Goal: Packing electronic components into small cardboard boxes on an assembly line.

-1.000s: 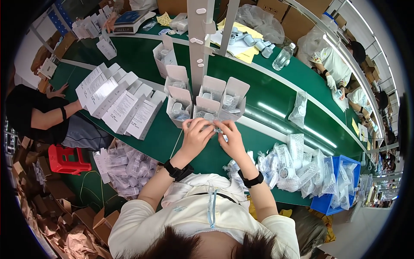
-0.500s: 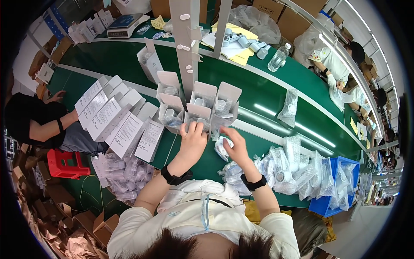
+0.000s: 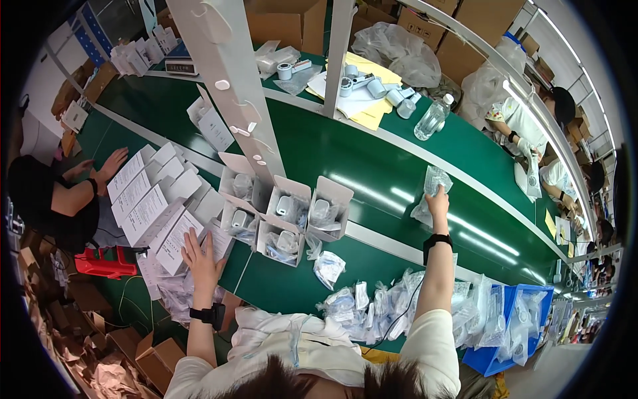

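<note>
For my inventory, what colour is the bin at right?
The bin is blue; the head view shows it.

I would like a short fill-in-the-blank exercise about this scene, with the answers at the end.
1. The camera wearer's ____ hand touches a bubble-wrap pouch.
2. The wearer's other hand is at boxes coloured ____.
3. The stool is coloured ____.
4. Yellow sheets lie to the ____ of the clear bottle.

Missing words: right; white; red; left.

We've got white boxes (image 3: 147,207) with dark print, clear bag (image 3: 438,176), green counter (image 3: 262,286), blue bin (image 3: 480,362), red stool (image 3: 103,266), black wristbands (image 3: 435,243).
</note>
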`<state>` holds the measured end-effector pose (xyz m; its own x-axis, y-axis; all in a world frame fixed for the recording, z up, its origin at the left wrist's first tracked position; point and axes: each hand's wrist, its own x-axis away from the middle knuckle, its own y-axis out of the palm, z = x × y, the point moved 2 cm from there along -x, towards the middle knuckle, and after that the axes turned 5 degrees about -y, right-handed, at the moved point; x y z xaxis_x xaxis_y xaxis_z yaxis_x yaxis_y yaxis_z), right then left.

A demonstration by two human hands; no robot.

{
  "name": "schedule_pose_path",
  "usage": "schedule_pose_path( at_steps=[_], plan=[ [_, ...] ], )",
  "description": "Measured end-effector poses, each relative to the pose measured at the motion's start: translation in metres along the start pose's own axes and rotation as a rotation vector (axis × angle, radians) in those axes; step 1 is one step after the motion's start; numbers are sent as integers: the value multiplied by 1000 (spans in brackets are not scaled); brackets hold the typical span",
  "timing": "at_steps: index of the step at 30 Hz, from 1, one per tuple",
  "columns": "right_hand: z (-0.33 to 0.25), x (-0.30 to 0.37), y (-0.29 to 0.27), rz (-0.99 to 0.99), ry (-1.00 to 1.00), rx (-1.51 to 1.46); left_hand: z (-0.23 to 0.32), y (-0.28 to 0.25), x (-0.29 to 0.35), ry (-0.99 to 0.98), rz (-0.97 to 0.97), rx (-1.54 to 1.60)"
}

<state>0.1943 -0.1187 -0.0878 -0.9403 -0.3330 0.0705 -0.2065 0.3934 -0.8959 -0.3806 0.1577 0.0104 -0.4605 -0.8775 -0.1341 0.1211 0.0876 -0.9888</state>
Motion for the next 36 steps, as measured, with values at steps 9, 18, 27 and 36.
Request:
schedule_pose_path(
  at_steps=[9,18,27,36],
  plan=[
    [-54,111,15,-315,-253,129,-8,39,16,51,-42,-113],
    [-74,113,23,-369,-115,-11,-1,29,37,96,16,-108],
    [-48,179,-3,-351,247,-1471,-17,21,26,-144,-182,424],
    [-86,263,-38,-272,209,-1904,-58,59,40,-170,-574,985]
  ],
)
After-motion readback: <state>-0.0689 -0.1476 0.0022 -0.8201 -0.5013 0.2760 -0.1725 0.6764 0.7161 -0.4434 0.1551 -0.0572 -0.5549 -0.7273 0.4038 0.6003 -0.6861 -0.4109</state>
